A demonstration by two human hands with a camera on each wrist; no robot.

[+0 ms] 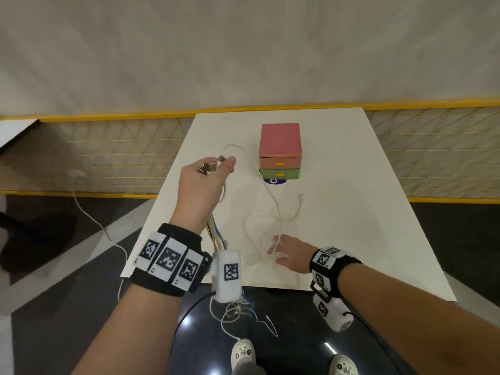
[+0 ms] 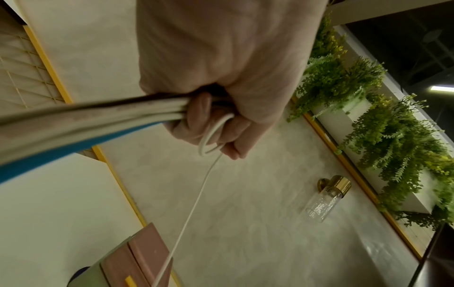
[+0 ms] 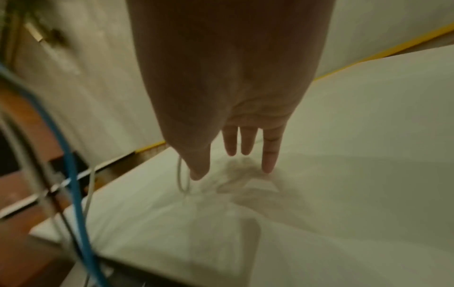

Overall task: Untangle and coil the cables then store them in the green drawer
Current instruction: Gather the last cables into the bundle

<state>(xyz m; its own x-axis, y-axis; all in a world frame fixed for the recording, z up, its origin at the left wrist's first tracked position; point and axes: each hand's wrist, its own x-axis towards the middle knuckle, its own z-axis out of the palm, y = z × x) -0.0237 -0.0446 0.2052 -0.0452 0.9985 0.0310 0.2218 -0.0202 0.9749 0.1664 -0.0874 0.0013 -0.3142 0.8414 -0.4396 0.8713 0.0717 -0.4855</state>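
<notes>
Above the white table [image 1: 338, 163]: cable sorting.
Left hand [image 1: 201, 185] fist-grips the bundled cables [image 2: 86, 118], raised; right hand [image 1: 290, 253], fingers straight, touches a loose white cable [image 1: 270, 196]. Green drawer [image 1: 280, 174] sits closed beyond.

desk [image 1: 338, 185]: plain white
top drawer [image 1: 280, 160]: pink, with a yellow handle, under a pink lid
green drawer [image 1: 280, 173]: dull green, yellow handle, just below the pink one
sticker [image 1: 273, 181]: dark blue and white, at the front foot of the green drawer
cables [image 1: 216, 234]: mostly white, one bright blue, a few reddish-brown, in the bundle left of the green drawer
loose cable [image 1: 270, 196]: white, on the desk in front of the green drawer
wristbands [image 1: 170, 259]: black, with white tags printed in black square patterns
rail [image 1: 108, 115]: yellow, behind the desk
floor [image 1: 284, 320]: glossy black
shoes [image 1: 243, 351]: white with small dark marks
plants [image 2: 368, 108]: green and yellow-green
</notes>
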